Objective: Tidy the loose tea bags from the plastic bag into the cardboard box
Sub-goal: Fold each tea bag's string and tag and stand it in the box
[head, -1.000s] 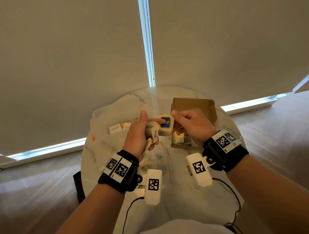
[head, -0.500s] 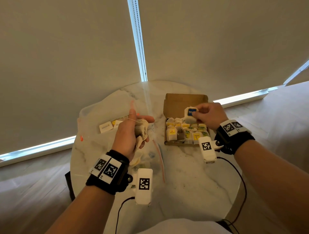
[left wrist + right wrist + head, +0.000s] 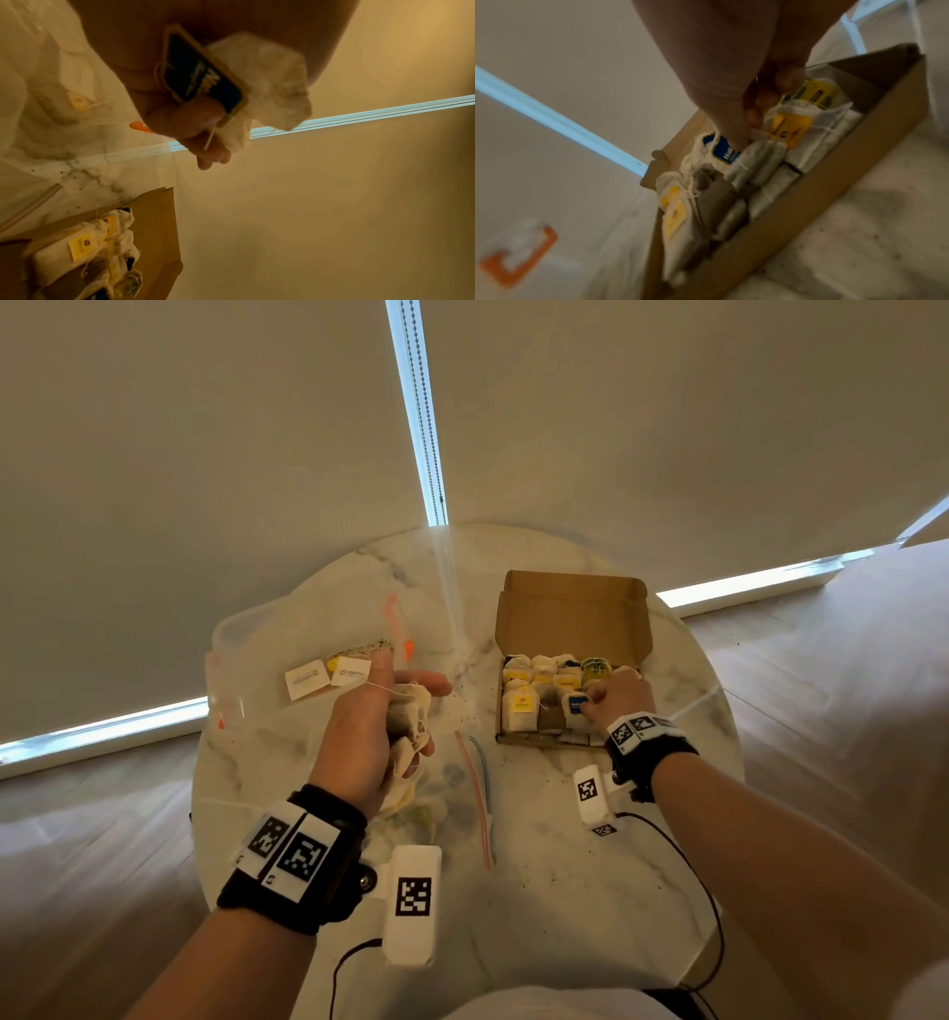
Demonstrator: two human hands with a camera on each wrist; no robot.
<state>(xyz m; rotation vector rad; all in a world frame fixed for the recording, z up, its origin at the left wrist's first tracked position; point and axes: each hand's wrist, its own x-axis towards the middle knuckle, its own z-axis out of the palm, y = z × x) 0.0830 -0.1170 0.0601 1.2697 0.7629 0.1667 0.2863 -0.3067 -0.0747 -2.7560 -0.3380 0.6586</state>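
The open cardboard box (image 3: 570,608) stands right of centre on the table, filled with rows of tea bags (image 3: 521,711). My right hand (image 3: 595,698) reaches into its front row and pinches a blue-tagged tea bag (image 3: 575,706); the right wrist view shows the fingertips (image 3: 739,140) on that tea bag (image 3: 726,156). My left hand (image 3: 411,711) is raised left of the box and grips a bunch of loose tea bags (image 3: 411,737), a string over the thumb. In the left wrist view, a blue tag (image 3: 203,77) and white bags (image 3: 277,81) show in that grip. A clear plastic bag (image 3: 267,660) lies far left.
The round marble table (image 3: 565,891) carries a second zip bag (image 3: 475,788) flat between my hands, with tea crumbs around it. White sachets (image 3: 308,680) lie inside the clear bag, near an orange slider (image 3: 409,649). Cables run along the table's near right edge. Blinds hang behind.
My right hand took the blue-tagged tea bag from beside my left hand, carried it right and lowered it into the box's front row. My left hand kept its bunch.
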